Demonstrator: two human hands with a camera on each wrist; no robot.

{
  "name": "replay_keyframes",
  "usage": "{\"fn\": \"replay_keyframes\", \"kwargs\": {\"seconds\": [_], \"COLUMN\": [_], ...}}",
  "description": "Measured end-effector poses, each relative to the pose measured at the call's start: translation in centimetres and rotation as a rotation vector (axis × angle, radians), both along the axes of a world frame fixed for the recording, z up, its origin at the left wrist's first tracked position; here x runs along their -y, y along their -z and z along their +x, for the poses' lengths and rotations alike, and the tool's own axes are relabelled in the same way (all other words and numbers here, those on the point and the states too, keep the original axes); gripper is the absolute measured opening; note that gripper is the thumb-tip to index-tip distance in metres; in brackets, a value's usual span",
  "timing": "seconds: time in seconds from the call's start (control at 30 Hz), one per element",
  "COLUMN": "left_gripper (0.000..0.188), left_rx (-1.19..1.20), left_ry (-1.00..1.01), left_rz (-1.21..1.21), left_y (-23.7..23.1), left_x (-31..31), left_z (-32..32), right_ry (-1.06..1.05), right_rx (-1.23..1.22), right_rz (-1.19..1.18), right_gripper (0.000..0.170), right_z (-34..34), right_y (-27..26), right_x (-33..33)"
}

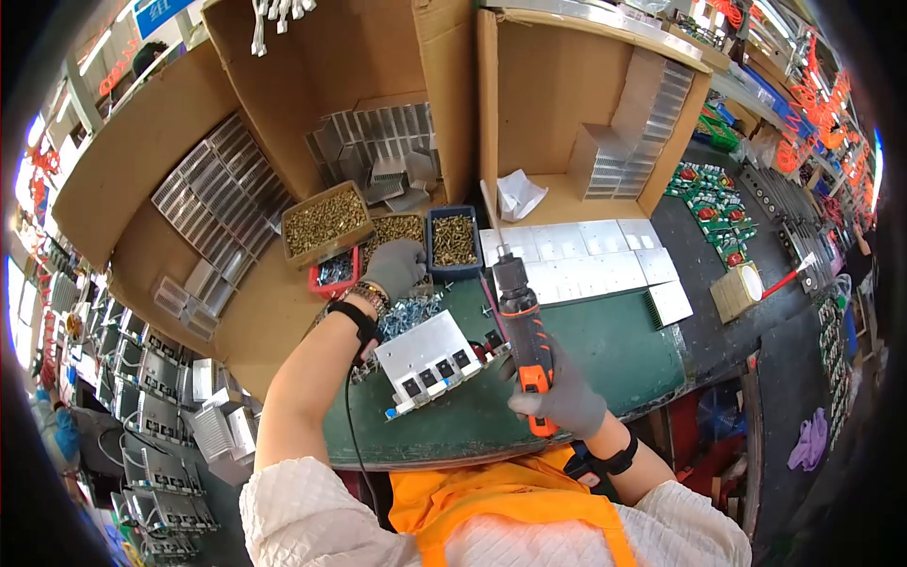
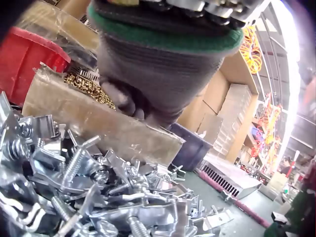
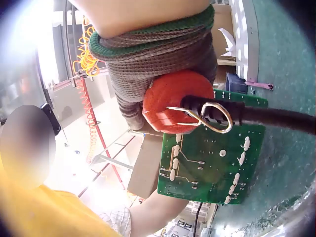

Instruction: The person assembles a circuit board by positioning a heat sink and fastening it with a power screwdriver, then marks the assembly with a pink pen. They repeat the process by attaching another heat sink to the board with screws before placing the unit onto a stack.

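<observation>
My gloved left hand (image 1: 395, 268) reaches into the cardboard box of brass screws (image 1: 397, 227); in the left wrist view its fingers dip behind the box wall (image 2: 98, 118), so the fingertips are hidden. In my right hand (image 1: 570, 399) I grip a black and orange electric screwdriver (image 1: 525, 331), bit pointing away from me. Between the hands lies an aluminium heatsink plate (image 1: 425, 350) with black components along its near edge. The right wrist view shows the screwdriver's red end (image 3: 173, 101) with its cable, and a green circuit board (image 3: 212, 163) beyond.
Silvery clips with screws (image 2: 98, 197) are piled in front of the screw box. A red bin (image 1: 328, 283), a blue bin (image 1: 453, 265) and another screw box (image 1: 327, 225) stand around it. White-topped plates (image 1: 586, 274) lie at the back right, before cardboard boxes of heatsinks (image 1: 612, 161).
</observation>
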State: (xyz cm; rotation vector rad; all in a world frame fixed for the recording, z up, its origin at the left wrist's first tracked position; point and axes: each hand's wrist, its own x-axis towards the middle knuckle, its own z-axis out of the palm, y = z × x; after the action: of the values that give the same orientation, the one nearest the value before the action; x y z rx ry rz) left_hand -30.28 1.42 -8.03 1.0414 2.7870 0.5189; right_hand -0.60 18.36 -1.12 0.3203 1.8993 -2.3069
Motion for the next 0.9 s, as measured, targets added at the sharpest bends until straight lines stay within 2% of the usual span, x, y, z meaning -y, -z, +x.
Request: {"fn": "replay_keyframes", "kwargs": {"seconds": [0.07,0.13,0.2,0.27,0.3,0.33,0.4,0.53,0.57,0.63,0.87,0.9], "left_gripper": [0.016,0.016,0.013,0.010,0.010,0.010,0.015,0.019,0.019,0.024,0.023,0.023], "left_rx": [-0.064,0.050,-0.020,0.316,0.422,0.417,0.786,1.087,1.083,1.272,1.267,1.239], "left_ry": [0.014,-0.151,-0.170,-0.237,-0.273,-0.278,-0.085,-0.004,-0.003,0.090,0.086,0.017], "left_rz": [0.003,0.207,0.260,0.550,0.595,0.593,1.023,1.258,1.257,1.347,1.343,1.357], "left_y": [-0.1,-0.8,-1.2,-4.3,-5.0,-5.6,-7.3,-11.4,-11.2,-10.4,-10.4,-10.6], "left_x": [0.2,0.8,1.4,2.1,2.2,2.5,3.2,2.3,2.3,2.3,1.9,1.7], "left_z": [-0.6,-0.8,-1.2,-0.3,-0.6,-0.5,0.3,4.4,4.5,4.3,4.4,4.5], "right_ry": [-0.011,-0.021,-0.078,-0.114,-0.151,-0.156,-0.216,-0.261,-0.265,-0.273,-0.272,-0.278], "right_rx": [-0.004,-0.002,-0.030,0.022,0.075,0.071,0.091,0.095,0.087,0.075,0.067,0.080], "right_rz": [0.009,0.015,0.101,0.148,0.199,0.195,0.330,0.381,0.390,0.402,0.432,0.408], "right_gripper": [0.083,0.084,0.080,0.084,0.089,0.089,0.090,0.091,0.091,0.092,0.090,0.089], "right_z": [-0.1,-0.2,-0.3,-0.6,-0.8,-1.0,-1.4,-1.9,-2.0,-2.1,-1.7,-1.8], "right_y": [0.1,0.1,-0.2,-0.9,-1.4,-1.9,-3.0,-4.2,-4.4,-4.5,-4.6,-4.9], "right_x": [-0.3,-0.7,-0.9,-1.4,-1.6,-1.7,-1.9,-2.1,-2.0,-2.0,-2.2,-2.1]}}
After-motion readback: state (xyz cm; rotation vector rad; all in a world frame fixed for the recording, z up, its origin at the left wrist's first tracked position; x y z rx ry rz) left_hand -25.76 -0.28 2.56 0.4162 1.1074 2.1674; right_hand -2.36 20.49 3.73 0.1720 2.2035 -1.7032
